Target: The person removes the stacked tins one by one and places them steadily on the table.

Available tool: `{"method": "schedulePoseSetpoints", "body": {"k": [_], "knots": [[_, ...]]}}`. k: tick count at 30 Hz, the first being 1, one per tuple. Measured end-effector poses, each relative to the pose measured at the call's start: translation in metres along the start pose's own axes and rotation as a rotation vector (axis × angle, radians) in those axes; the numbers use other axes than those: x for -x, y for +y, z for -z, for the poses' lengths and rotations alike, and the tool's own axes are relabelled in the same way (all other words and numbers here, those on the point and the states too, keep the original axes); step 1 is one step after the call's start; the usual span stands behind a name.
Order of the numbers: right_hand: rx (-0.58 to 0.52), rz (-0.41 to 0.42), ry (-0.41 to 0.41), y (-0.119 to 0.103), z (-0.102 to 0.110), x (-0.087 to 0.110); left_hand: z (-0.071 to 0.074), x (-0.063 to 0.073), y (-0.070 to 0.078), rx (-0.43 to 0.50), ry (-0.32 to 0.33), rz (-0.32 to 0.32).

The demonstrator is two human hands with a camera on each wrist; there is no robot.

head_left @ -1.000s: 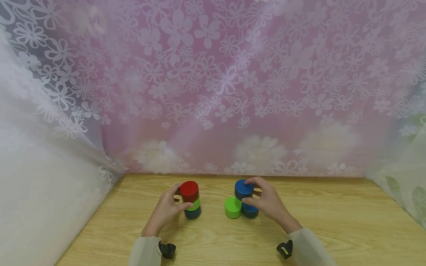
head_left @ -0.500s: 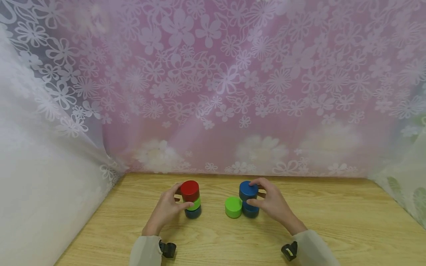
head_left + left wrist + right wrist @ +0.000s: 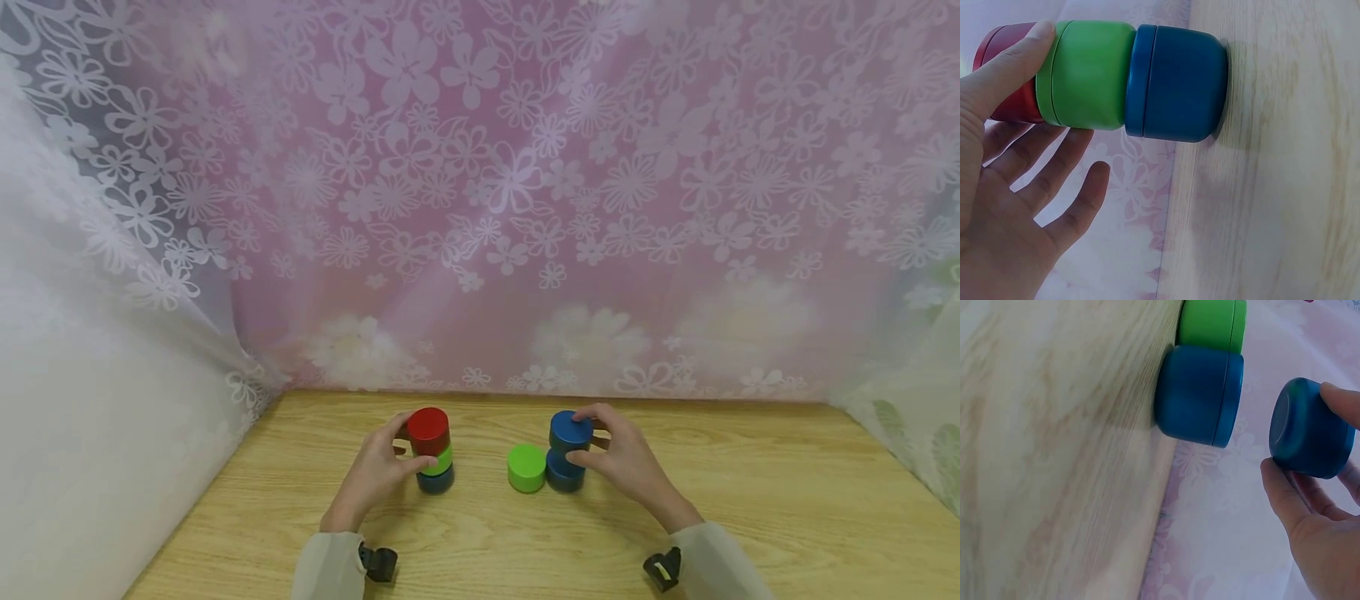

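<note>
On the left stands a stack of small round lidded tins: red (image 3: pixel 428 429) on top, green (image 3: pixel 1088 75) in the middle, dark blue (image 3: pixel 1179 84) on the table. My left hand (image 3: pixel 372 477) grips it near the red and green tins, thumb in front and fingers behind. My right hand (image 3: pixel 628 465) holds a blue tin (image 3: pixel 1310 428) by its sides, off the table. That tin is slightly tilted and, in the right wrist view, apart from a second blue tin (image 3: pixel 1194 397) below it. Beside this second one stands another green tin (image 3: pixel 527 468).
The wooden table (image 3: pixel 480 542) ends at a pink flowered curtain (image 3: pixel 480 250) behind the tins. Pale cloth (image 3: pixel 90 417) hangs along the left side, and more patterned cloth hangs on the right.
My right hand has moved to the right with the blue tin, from between the green and blue tins to over the standing blue one. The left hand and its stack have stayed put.
</note>
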State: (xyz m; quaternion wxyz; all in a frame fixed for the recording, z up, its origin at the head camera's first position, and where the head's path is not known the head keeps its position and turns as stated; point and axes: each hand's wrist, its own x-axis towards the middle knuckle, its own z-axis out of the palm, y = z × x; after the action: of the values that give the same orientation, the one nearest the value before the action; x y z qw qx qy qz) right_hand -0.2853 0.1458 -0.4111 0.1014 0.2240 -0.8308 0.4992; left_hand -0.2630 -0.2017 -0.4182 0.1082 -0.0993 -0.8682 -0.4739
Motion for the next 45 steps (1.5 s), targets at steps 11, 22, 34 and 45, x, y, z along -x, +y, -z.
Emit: {"method": "schedulePoseSetpoints", "body": {"k": [11,22,34,45], "knots": [[0.032,-0.009,0.001,0.005,0.008,0.004,0.000,0.000,0.000,-0.011,0.004,-0.008],[0.058,-0.022,0.006,0.011,0.017,0.007,0.001,-0.001,0.001,-0.013,-0.013,-0.009],[0.115,-0.031,0.002,0.021,0.023,0.013,0.001,0.000,0.000,-0.010,-0.027,-0.002],[0.117,-0.040,-0.042,0.027,0.035,0.016,0.002,0.000,0.001,-0.015,-0.019,-0.008]]}}
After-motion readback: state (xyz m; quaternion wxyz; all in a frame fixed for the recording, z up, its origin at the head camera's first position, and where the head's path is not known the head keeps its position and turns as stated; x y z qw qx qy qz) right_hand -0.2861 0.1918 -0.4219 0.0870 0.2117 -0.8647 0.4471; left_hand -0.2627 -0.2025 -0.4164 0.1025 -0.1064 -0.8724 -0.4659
